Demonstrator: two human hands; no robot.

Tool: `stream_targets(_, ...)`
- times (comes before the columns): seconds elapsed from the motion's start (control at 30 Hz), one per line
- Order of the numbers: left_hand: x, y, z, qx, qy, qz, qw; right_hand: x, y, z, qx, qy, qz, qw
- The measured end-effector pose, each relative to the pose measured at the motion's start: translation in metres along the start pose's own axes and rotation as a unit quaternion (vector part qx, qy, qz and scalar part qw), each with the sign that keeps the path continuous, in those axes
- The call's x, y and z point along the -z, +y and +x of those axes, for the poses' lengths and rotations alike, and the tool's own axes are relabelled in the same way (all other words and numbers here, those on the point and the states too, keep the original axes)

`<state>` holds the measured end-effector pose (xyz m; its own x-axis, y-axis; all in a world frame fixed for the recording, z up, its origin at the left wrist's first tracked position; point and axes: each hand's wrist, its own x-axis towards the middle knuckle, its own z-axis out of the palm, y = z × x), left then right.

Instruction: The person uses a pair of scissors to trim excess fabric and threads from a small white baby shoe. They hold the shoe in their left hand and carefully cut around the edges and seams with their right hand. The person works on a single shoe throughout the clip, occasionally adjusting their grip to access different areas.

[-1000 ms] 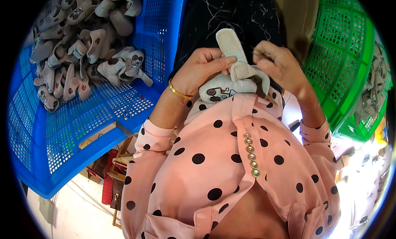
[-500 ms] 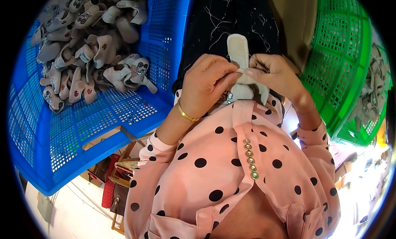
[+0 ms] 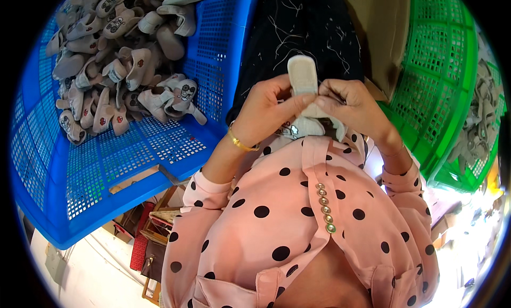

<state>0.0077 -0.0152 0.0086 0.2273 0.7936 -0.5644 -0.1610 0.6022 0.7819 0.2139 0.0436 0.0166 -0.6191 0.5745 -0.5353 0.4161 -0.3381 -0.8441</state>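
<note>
A small off-white cloth shoe is held between my two hands above my lap, its rounded pale flap or sole end pointing away from me. My left hand grips it from the left, thumb laid across its middle and fingers curled behind. From the right, my right hand pinches the same part, its thumb meeting the left thumb. Nearer my body, a white piece with a printed or stitched figure shows below the hands; whether it joins the held shoe is hidden by the fingers.
To the left stands a blue plastic basket with many small pale shoes heaped in it. A green basket is at the right, with more greyish pieces beyond its wall. Loose threads lie on my dark trousers.
Both hands and the shoe have come slightly nearer my body. My left fingers have moved from a pinch at the middle to a grip along the shoe's left side, thumb across it.
</note>
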Motion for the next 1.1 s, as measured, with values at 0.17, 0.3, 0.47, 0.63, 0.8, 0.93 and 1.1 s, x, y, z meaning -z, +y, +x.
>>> stream_targets(0.17, 0.011, -0.014, 0.009, 0.050, 0.026, -0.095, 0.994, -0.003, 0.005, -0.005, 0.022, 0.161, -0.022, 0.986)
stream_targets(0.3, 0.014, -0.012, 0.009, 0.072, 0.018, -0.108, 0.991, -0.007, 0.001, -0.008, 0.059, 0.106, -0.136, 0.983)
stream_targets(0.47, 0.008, -0.019, 0.010, 0.048, 0.035, -0.114, 0.992, -0.006, -0.004, 0.002, 0.048, 0.068, -0.184, 0.979)
stream_targets(0.63, 0.005, -0.016, 0.006, -0.008, 0.088, -0.115, 0.989, 0.005, 0.007, 0.002, 0.019, 0.187, -0.072, 0.980)
stream_targets(0.8, 0.010, -0.016, 0.010, -0.075, 0.148, -0.166, 0.972, 0.021, 0.014, -0.022, 0.034, 0.271, -0.124, 0.954)
stream_targets(0.93, 0.008, -0.021, 0.020, -0.078, 0.194, -0.204, 0.956, 0.009, 0.017, -0.042, 0.016, 0.264, -0.122, 0.957)
stream_targets(1.1, -0.008, -0.027, 0.014, -0.056, 0.187, -0.281, 0.940, -0.011, 0.018, -0.030, -0.071, 0.264, -0.157, 0.949)
